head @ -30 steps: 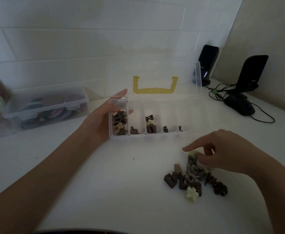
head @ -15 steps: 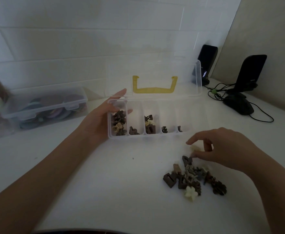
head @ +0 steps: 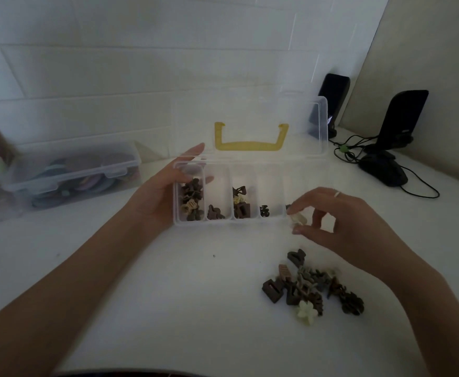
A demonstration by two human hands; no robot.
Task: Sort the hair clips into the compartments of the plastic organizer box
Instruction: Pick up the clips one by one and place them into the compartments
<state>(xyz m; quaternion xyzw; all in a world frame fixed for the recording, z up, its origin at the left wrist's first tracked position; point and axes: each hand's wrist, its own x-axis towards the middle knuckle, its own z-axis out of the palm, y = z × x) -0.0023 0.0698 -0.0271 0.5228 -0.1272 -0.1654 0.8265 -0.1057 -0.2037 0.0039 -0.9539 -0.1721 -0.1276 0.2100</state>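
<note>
Hair clips (head: pixel 311 288) lie piled at five o'clock; our right hand (head: pixel 342 221) pinches a cream clip (head: pixel 298 219) beside the organizer box (head: pixel 250 223), whose left end our left hand (head: pixel 160 191) grips.

We've got our left hand (head: pixel 157 197) steadying the organizer box (head: pixel 250 221) while our right hand (head: pixel 342 224) pinches a cream clip (head: pixel 299 219) at its front edge.
</note>
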